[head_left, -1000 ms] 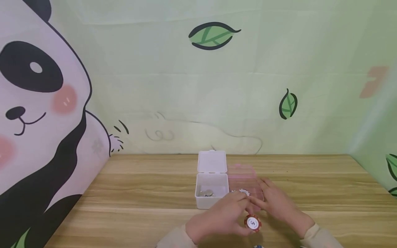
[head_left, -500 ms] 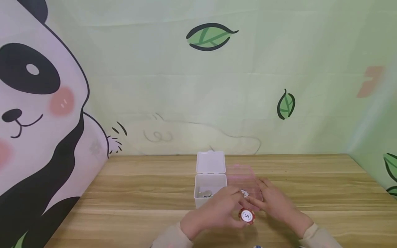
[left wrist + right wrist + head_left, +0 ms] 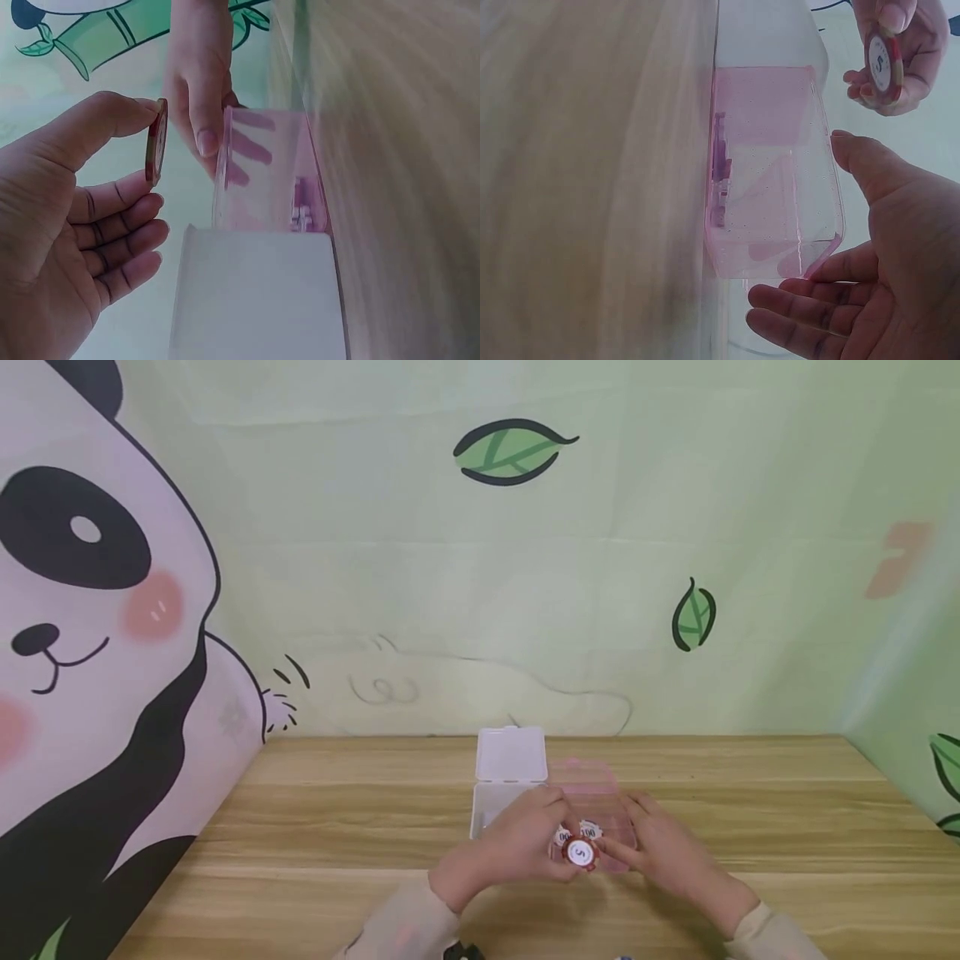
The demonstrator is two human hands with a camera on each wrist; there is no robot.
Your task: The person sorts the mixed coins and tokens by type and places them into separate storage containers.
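One chip (image 3: 580, 852) sits pinched by our left hand (image 3: 521, 841) near the pink box (image 3: 598, 807) our loose right hand (image 3: 666, 850) touches — seemingly mid-placing, lowering inside due next.

Chips (image 3: 591, 832) inside the right box (image 3: 597, 802)

Small booth-like setting suggested: wood-grain tabletop (image 3: 750, 810) closed in at back and sides by creased pale-green backdrop (image 3: 360, 568), printed with cartoon panda (image 3: 75, 614) and green leaves (image 3: 513, 452); home or studio cannot be told.
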